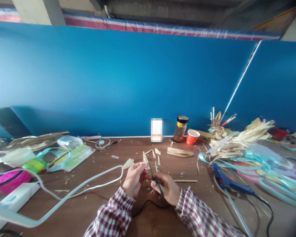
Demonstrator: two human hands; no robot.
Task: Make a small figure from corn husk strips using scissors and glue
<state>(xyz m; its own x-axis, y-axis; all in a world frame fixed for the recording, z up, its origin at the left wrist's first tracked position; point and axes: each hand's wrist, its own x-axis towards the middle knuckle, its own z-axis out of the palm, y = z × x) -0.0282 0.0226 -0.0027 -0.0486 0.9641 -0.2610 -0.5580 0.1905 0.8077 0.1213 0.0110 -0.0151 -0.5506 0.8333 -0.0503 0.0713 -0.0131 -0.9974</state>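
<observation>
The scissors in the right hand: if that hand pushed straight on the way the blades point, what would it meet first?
Probably the pale strip pinched by the left hand: the right hand aims its scissors up-left, tips right at it. Depth is hard to judge.

A single head-worn camera looks forward and down from close above the near edge of the brown table (93,210), facing the far blue wall (128,82).

We see even daylight, brightest at lower left | soft shadows under the hands | wide-angle bending at the frame edges | lower-left and right edges blurred | centre fairly sharp
</observation>
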